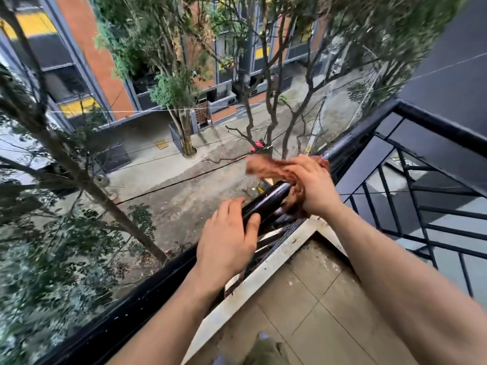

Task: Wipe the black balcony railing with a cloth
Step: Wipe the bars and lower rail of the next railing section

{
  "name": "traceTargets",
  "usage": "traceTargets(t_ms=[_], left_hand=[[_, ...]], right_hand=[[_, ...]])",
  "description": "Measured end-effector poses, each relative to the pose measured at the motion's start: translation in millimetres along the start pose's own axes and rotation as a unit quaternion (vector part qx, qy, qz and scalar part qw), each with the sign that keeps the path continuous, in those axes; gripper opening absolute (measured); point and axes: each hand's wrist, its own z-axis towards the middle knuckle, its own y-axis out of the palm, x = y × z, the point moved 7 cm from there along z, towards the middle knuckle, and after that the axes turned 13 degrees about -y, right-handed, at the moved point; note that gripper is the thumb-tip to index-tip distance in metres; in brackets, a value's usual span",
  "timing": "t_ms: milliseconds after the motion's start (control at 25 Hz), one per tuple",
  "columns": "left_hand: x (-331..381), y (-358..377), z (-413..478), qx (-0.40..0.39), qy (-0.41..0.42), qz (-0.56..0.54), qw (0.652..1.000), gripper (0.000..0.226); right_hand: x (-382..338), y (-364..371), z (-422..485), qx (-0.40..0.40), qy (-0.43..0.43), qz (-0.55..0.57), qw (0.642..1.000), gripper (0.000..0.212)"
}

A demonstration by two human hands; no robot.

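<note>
A: While the left grip (229, 233) clasps the rail (266, 200), where is the cloth (263, 168)?
B: Just to its right, rumpled and rust-red, wrapped round the tube and squeezed by the right grip (312, 185). The glossy, round black rail runs on up-right from there.

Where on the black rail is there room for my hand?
Bare rail runs from the cloth to the far corner. A short bare stretch lies between the left hand and right hand. Around them it is crowded.
</note>
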Motion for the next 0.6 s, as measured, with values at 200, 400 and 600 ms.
traceTargets(t_ms=[200, 400, 600], left_hand=[[39.2, 20.5, 30.0, 0.002, -0.042, 0.017, 0.999, 0.078], [117.4, 79.0, 70.7, -0.002, 0.002, 0.173, 0.985, 0.085], [186.3, 124.5, 130.7, -0.015, -0.037, 0.187, 0.982, 0.094]], right_hand=[[-74.6, 36.9, -15.7, 0.066, -0.095, 0.038, 0.993, 0.048], [48.9, 9.9, 2.5, 0.051, -0.162, -0.048, 0.984, 0.047], [129.5, 19.9, 8.6, 0.099, -0.087, -0.014, 0.991, 0.043]])
